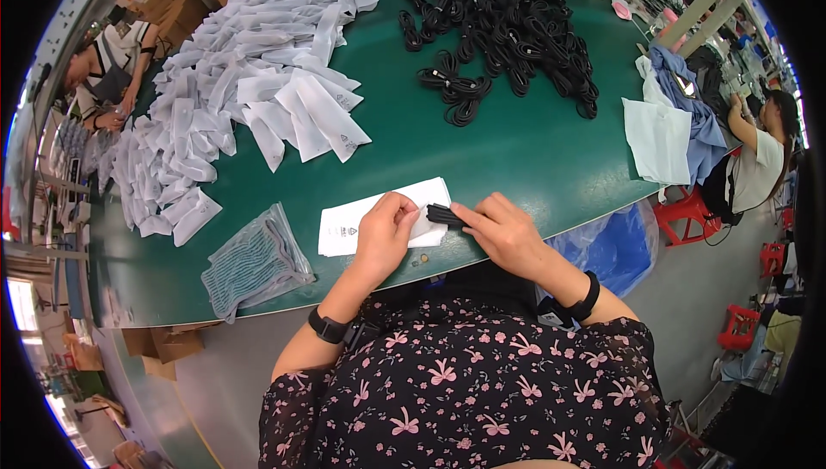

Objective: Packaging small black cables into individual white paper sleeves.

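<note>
Faces a broad, smooth, glossy dark-green tabletop [430, 155], with a low stack of flat, oblong white paper sleeves [337, 237] near its edge. Right of the stack, past the edge: a blue bundle in crinkled clear plastic [611, 249], then a moulded red plastic stool [684, 218] on dull grey floor [688, 284]. Far left of the stack, a co-worker in a black-and-white top [112, 64]; far right, another in a pale top [761, 159].

Over the stack, pinches a thin white sleeve [422, 225] with the left hand [385, 228], thumb and fingers together on the paper. Clamps the right hand [501, 230] on a short, ridged black cable bundle [442, 216], its free end at the sleeve's mouth; cannot tell whether any lies inside.

Just left of the stack, a wrinkled clear pouch of blue-green striped fabric [258, 267]. Behind and left, a sprawling heap of plump, creased white paper packets [232, 82]. Behind and right, a tangle of looped black cables [516, 30]. Farther right, limp white cloth [658, 138] and softly folded blue fabric [701, 112].
</note>
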The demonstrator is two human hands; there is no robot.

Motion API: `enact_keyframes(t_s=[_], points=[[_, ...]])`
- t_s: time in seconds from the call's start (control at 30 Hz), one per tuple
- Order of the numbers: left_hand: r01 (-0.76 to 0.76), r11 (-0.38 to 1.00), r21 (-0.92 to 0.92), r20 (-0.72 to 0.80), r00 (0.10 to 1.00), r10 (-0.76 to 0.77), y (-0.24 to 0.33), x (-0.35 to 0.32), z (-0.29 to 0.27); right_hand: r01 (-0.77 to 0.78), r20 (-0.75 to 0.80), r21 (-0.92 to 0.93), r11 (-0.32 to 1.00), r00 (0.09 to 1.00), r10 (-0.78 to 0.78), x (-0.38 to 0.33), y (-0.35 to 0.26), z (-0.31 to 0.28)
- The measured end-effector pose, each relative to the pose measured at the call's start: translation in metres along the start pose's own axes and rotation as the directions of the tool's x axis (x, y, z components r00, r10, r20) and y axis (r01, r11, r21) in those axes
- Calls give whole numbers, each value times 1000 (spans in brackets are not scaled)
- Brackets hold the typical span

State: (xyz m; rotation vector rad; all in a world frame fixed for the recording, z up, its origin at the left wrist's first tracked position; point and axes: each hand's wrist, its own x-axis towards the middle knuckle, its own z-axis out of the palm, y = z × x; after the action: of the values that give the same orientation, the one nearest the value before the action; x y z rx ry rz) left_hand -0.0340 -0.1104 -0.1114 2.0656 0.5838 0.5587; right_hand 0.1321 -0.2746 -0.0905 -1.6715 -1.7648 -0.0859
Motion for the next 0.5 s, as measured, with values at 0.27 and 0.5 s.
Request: enact_keyframes(t_s=[0.27,0.5], points=[[-332,940,79,18,943,331,16,0,-8,-841,636,454,294,537,554,17,-10,-13],[-428,890,160,-4,901,434,32,13,-12,-388,198,498,776,922,334,22,5,11]])
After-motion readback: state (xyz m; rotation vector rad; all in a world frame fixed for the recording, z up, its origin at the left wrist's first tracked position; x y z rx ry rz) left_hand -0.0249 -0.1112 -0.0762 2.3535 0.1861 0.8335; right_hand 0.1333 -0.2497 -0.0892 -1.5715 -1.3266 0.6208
